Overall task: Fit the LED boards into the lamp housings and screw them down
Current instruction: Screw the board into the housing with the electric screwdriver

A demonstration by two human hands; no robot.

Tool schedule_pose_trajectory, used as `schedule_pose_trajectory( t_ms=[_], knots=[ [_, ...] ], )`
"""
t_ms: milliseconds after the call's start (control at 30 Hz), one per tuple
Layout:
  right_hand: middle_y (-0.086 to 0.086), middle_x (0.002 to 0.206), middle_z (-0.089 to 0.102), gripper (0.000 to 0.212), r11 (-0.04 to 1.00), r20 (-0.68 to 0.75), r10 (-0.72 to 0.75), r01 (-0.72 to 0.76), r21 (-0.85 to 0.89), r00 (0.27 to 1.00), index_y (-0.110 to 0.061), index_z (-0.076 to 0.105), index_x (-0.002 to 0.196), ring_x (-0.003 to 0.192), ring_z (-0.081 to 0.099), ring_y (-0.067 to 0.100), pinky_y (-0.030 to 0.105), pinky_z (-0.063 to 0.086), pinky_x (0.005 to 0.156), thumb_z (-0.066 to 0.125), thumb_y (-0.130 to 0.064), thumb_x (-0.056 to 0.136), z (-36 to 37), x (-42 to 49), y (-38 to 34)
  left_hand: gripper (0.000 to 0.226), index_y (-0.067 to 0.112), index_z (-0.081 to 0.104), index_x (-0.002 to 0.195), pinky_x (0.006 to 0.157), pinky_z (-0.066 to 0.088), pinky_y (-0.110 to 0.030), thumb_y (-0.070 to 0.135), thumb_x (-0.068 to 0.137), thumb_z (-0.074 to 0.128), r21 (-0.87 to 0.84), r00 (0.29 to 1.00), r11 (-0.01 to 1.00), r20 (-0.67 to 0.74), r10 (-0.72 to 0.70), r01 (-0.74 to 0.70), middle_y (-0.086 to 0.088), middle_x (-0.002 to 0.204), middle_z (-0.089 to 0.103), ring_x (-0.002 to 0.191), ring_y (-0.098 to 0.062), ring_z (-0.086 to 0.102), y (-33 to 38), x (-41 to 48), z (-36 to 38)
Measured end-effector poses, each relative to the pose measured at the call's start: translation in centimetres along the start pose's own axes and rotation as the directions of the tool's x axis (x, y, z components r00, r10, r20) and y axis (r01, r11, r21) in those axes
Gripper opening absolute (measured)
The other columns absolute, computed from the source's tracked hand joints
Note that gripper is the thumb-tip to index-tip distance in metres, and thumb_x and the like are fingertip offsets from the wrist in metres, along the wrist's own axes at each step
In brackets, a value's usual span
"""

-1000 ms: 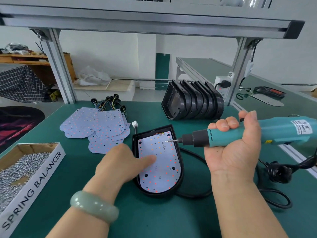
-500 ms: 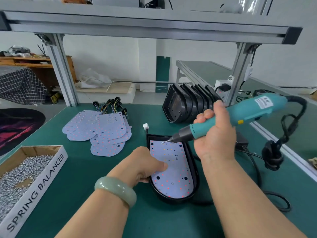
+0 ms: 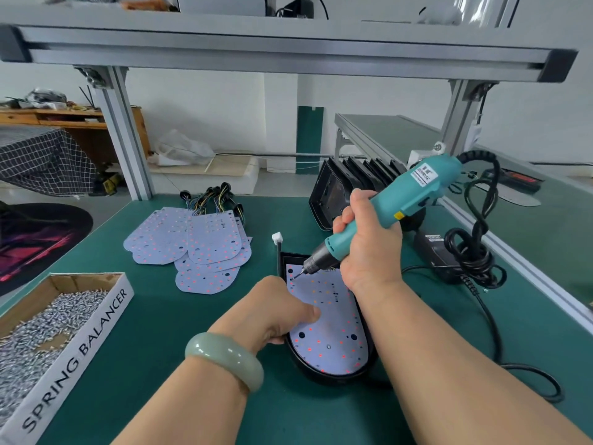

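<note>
Head view: the board (image 3: 330,329) lay in the housing (image 3: 333,377), long axis running away from the person. The left hand (image 3: 276,311) gripped the housing's left rim, thumb on the board; the right hand (image 3: 369,252) gripped the screwdriver (image 3: 407,197), bit slanting onto the board's far-left corner.
</note>
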State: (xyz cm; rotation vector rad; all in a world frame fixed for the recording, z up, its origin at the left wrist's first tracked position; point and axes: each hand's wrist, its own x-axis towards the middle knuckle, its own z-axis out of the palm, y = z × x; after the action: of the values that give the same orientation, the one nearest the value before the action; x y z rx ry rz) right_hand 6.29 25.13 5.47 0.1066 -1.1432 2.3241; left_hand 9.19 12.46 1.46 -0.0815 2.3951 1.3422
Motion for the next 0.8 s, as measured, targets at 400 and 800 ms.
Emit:
schedule_pose_trajectory(
  t_ms=[400,800],
  knots=[
    [-0.004,0.047,0.044,0.016,0.991,0.338,0.041,0.005,-0.135,0.94,-0.012,0.045,0.074,0.038,0.038,0.013,0.022,0.037,0.047,0.061,-0.01,0.075,2.6,0.3,0.4,0.029,0.005,0.066,0.102,0.042,0.042,-0.015,0.023,0.079,0.067,0.099,1.0,0.995,-0.024,0.012,-0.01,-0.004,0.082,0.062,0.064,-0.02,0.054,0.5,0.0,-0.2],
    [-0.004,0.047,0.046,0.017,0.991,0.292,0.055,-0.017,-0.132,0.955,-0.013,0.047,0.071,0.04,0.042,0.011,0.021,0.04,0.048,0.063,-0.01,0.076,2.1,0.4,0.3,0.029,0.007,0.066,0.104,0.038,0.039,-0.013,0.022,0.08,0.067,0.085,1.0,0.996,-0.019,-0.001,0.003,-0.004,0.085,0.066,0.06,-0.017,0.056,1.0,-0.4,-0.2]
  ],
)
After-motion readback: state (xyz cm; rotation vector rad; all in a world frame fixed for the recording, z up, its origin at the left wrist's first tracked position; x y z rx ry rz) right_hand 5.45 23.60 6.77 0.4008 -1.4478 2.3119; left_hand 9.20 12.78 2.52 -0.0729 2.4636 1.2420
